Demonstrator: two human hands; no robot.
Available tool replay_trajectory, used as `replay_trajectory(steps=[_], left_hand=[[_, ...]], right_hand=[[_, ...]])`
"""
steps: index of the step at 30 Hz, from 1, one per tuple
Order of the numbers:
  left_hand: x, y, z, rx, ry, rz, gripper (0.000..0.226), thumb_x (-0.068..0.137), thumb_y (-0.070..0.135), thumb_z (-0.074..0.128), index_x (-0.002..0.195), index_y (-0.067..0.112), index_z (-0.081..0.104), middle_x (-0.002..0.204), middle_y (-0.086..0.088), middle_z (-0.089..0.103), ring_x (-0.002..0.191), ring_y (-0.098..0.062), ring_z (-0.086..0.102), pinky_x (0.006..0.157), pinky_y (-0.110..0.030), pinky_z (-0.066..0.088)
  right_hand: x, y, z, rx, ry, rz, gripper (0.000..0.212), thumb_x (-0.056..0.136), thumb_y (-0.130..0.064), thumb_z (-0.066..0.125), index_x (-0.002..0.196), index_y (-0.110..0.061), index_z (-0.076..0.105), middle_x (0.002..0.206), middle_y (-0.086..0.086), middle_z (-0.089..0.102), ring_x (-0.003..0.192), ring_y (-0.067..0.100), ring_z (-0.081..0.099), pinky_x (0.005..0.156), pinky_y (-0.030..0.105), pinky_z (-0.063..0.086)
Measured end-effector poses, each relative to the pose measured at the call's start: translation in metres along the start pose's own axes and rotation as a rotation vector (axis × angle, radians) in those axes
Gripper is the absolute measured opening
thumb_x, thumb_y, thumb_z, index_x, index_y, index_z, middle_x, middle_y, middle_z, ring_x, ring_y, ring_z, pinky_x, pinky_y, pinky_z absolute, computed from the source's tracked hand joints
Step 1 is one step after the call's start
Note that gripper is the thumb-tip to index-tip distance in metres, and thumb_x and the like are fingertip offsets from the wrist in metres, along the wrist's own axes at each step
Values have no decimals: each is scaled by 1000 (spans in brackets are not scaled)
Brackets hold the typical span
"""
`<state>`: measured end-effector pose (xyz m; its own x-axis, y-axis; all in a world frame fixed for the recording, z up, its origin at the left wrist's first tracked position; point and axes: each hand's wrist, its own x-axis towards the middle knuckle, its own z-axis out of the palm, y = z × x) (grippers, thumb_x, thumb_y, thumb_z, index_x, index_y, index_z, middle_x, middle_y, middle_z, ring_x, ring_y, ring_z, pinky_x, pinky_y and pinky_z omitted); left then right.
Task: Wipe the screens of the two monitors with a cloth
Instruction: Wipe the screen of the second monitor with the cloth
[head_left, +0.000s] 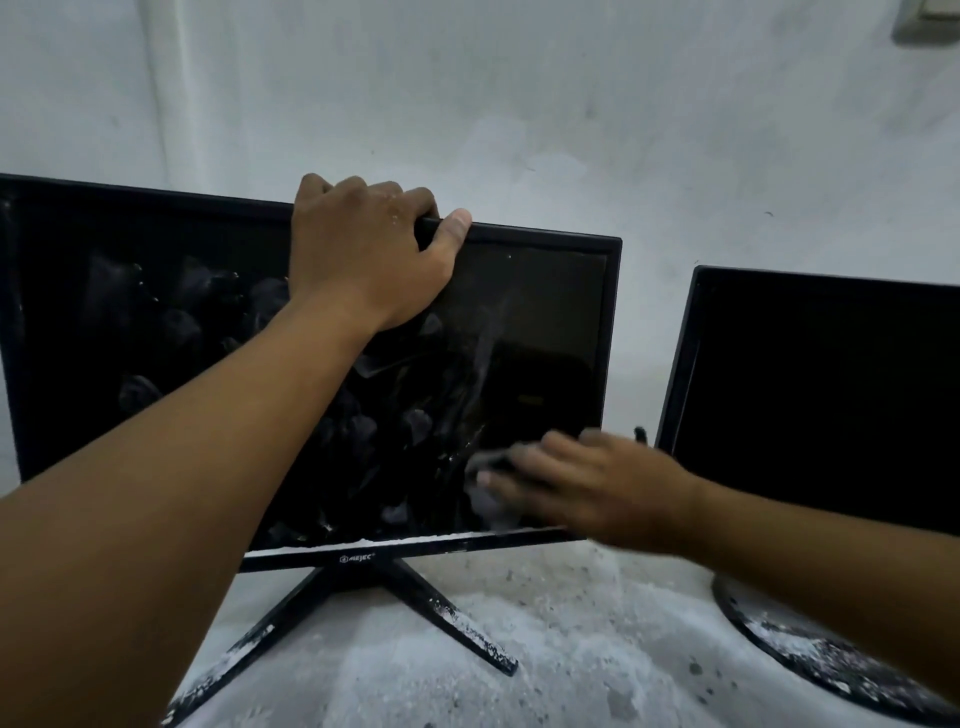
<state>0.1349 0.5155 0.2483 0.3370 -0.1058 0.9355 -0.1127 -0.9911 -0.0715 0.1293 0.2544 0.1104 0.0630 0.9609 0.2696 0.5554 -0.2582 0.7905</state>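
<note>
Two black monitors stand side by side against a pale wall. The left monitor (545, 312) is the larger one, and its screen is covered with smears and wet streaks. My left hand (369, 254) grips its top edge, fingers curled over the bezel and thumb in front. My right hand (587, 483), blurred by motion, presses a grey cloth (488, 493) against the lower right part of that screen. The right monitor (810, 389) has a dark, plain screen and nothing touches it.
Both monitors sit on a rough surface (571, 649) dusted with white powder. The left monitor's X-shaped stand (447, 613) and the right monitor's round base (810, 660) are speckled white. A wall fitting (930, 18) shows at the top right corner.
</note>
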Motion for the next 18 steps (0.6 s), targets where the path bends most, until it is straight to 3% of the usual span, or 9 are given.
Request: replay_trajectory(steps=[4,10,12,14,18], left_hand=[[0,-5,0,3,-18,-7,61,98,65,25,100,24,71,90,0,71,90,-28,61,92,-46,35],[-1,0,-1,1,-3,8,59,98,64,27,98,24,71,88,1,70,88,-27,61,91,-45,34],[-1,0,-1,1,-3,7,59,98,64,27,98,24,71,88,1,70,88,-27,61,91,-45,34],[-2,-2,0,-5,0,1,59,98,64,27,97,25,71,87,2,70,87,-27,61,91,-45,34],[-1,-8,0,-11,0,-5,61,98,65,25,96,25,71,86,1,70,86,-28,61,90,-45,35]], right_hand=[[13,18,-5,55,159,334,53,100,-14,60,151,-9,43,125,17,51,86,25,54,54,36,52],[-8,-17,9,27,-87,-93,56,101,-17,46,155,-12,34,131,13,48,96,23,57,64,33,54],[-5,-3,5,-10,-62,-142,53,103,-16,43,155,-12,35,129,13,52,94,23,58,63,34,54],[3,21,-3,-29,45,-63,47,104,-14,46,151,-12,43,125,14,58,90,24,59,60,35,53],[17,51,-17,8,189,316,45,103,-20,58,147,-9,53,121,21,60,87,30,61,57,42,56]])
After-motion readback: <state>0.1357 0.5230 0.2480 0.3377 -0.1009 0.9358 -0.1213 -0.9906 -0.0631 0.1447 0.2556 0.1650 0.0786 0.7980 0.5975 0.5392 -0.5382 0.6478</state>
